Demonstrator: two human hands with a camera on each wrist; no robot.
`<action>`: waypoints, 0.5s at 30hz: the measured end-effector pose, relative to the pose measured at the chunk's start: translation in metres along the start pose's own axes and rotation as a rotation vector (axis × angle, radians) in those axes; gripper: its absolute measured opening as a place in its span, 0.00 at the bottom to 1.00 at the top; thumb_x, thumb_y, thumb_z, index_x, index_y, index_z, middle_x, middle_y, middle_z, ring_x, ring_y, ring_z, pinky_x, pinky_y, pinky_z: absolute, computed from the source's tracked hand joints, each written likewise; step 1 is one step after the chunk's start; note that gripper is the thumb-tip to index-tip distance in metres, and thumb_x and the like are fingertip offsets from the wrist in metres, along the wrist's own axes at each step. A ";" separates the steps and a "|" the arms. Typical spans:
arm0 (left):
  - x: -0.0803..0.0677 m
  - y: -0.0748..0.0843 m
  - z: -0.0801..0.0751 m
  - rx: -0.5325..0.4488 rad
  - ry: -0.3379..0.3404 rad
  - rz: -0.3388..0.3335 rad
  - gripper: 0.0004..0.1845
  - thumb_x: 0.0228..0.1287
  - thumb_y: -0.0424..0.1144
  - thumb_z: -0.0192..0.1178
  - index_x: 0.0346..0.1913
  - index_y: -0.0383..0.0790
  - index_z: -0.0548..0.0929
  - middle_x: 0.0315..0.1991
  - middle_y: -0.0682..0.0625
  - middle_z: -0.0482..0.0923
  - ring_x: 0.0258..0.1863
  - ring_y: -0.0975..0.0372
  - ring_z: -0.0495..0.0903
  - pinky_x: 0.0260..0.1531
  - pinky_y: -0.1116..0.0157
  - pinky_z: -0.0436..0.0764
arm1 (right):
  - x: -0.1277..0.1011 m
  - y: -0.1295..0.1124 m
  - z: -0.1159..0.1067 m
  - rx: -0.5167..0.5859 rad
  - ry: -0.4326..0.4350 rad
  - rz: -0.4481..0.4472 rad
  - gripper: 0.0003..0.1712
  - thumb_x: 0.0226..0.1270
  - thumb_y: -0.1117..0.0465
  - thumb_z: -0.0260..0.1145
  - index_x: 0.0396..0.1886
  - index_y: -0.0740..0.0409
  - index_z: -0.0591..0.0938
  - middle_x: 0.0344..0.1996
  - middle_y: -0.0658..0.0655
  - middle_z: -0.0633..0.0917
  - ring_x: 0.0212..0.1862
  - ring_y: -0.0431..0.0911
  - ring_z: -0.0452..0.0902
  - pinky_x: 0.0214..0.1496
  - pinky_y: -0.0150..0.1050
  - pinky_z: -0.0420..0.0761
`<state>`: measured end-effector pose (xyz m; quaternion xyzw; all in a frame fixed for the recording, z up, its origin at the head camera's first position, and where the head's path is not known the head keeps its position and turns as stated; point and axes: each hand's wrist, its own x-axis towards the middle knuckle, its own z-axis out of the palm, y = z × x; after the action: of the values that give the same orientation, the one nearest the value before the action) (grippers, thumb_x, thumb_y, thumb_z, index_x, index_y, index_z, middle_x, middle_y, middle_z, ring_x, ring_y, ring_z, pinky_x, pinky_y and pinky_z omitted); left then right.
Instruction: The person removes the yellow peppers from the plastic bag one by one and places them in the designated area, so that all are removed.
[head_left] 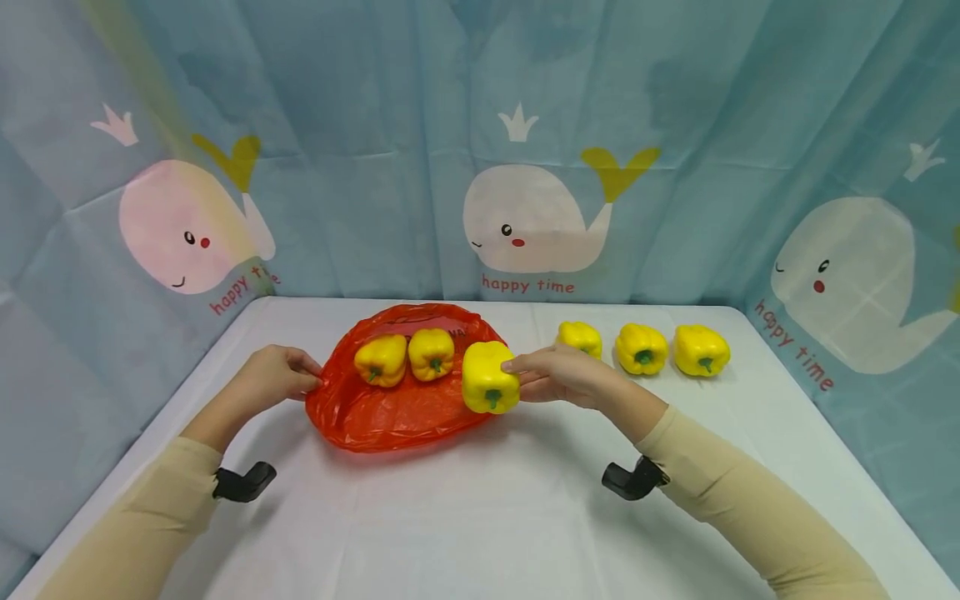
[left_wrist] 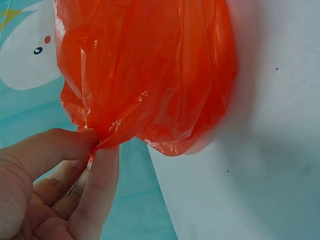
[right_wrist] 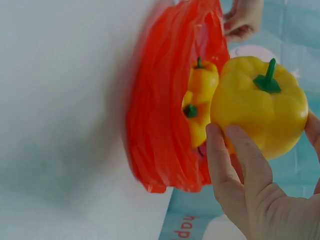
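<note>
My left hand (head_left: 273, 379) pinches the left edge of a red plastic bag (head_left: 397, 417), its thumb and fingers gathering the film in the left wrist view. The bag's mouth is spread wide. Inside it lie two yellow bell peppers, one on the left (head_left: 380, 361) and one beside it (head_left: 431, 354). A third yellow bell pepper (head_left: 489, 379) is held by my right hand (head_left: 558, 373) over the bag's right rim. In the right wrist view, fingers and thumb grip this pepper (right_wrist: 260, 110) from opposite sides, its green stem facing away from the palm.
Three more yellow peppers stand in a row at the back right of the white table (head_left: 465, 525): one partly behind my right hand (head_left: 580, 337), a middle one (head_left: 642, 348) and a right one (head_left: 701, 350). A blue whale-print curtain (head_left: 360, 225) hangs behind the table.
</note>
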<state>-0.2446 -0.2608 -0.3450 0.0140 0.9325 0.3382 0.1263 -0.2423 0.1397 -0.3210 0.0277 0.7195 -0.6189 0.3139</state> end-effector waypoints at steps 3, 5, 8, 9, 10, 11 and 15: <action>0.000 -0.001 -0.001 0.000 -0.001 0.001 0.15 0.60 0.38 0.60 0.45 0.31 0.80 0.37 0.44 0.81 0.32 0.60 0.80 0.41 0.56 0.83 | -0.004 0.004 -0.006 -0.001 -0.011 -0.011 0.29 0.59 0.52 0.66 0.54 0.66 0.74 0.50 0.62 0.80 0.46 0.49 0.82 0.50 0.41 0.81; -0.001 -0.001 -0.001 -0.002 -0.002 0.004 0.15 0.60 0.38 0.60 0.45 0.31 0.80 0.37 0.44 0.82 0.32 0.60 0.80 0.41 0.56 0.83 | -0.007 0.007 -0.010 -0.001 -0.013 -0.017 0.29 0.59 0.52 0.65 0.54 0.67 0.73 0.50 0.61 0.81 0.46 0.49 0.82 0.51 0.42 0.80; -0.001 0.000 -0.001 -0.004 -0.002 0.006 0.14 0.60 0.38 0.60 0.45 0.31 0.80 0.37 0.44 0.82 0.32 0.60 0.80 0.41 0.56 0.83 | -0.011 0.013 -0.015 0.000 0.005 -0.010 0.30 0.58 0.52 0.66 0.54 0.66 0.73 0.49 0.61 0.82 0.45 0.49 0.83 0.51 0.43 0.80; -0.001 0.000 -0.001 -0.004 -0.002 0.006 0.14 0.60 0.38 0.60 0.45 0.31 0.80 0.37 0.44 0.82 0.32 0.60 0.80 0.41 0.56 0.83 | -0.012 0.015 -0.017 0.003 0.009 -0.006 0.30 0.58 0.52 0.66 0.55 0.66 0.73 0.49 0.62 0.82 0.45 0.49 0.83 0.52 0.44 0.79; -0.001 0.000 -0.001 -0.004 -0.003 0.006 0.14 0.60 0.38 0.60 0.45 0.31 0.80 0.37 0.43 0.82 0.32 0.60 0.80 0.41 0.56 0.83 | -0.013 0.018 -0.020 0.003 0.017 -0.002 0.30 0.58 0.52 0.66 0.55 0.66 0.73 0.48 0.62 0.82 0.44 0.49 0.83 0.53 0.45 0.78; -0.001 0.000 -0.001 -0.004 -0.003 0.006 0.14 0.60 0.38 0.60 0.45 0.31 0.80 0.37 0.43 0.82 0.32 0.60 0.80 0.41 0.56 0.83 | -0.014 0.020 -0.022 0.005 0.024 0.003 0.30 0.58 0.52 0.66 0.55 0.66 0.72 0.48 0.62 0.82 0.44 0.49 0.83 0.53 0.45 0.78; 0.000 0.001 0.000 -0.003 -0.005 0.003 0.14 0.60 0.38 0.60 0.45 0.31 0.80 0.37 0.43 0.82 0.32 0.60 0.80 0.41 0.56 0.83 | -0.018 0.031 -0.032 0.014 0.043 0.014 0.30 0.59 0.53 0.65 0.56 0.67 0.71 0.49 0.64 0.80 0.43 0.49 0.83 0.57 0.48 0.75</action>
<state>-0.2442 -0.2601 -0.3442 0.0160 0.9317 0.3396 0.1280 -0.2280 0.1827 -0.3379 0.0481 0.7214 -0.6211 0.3024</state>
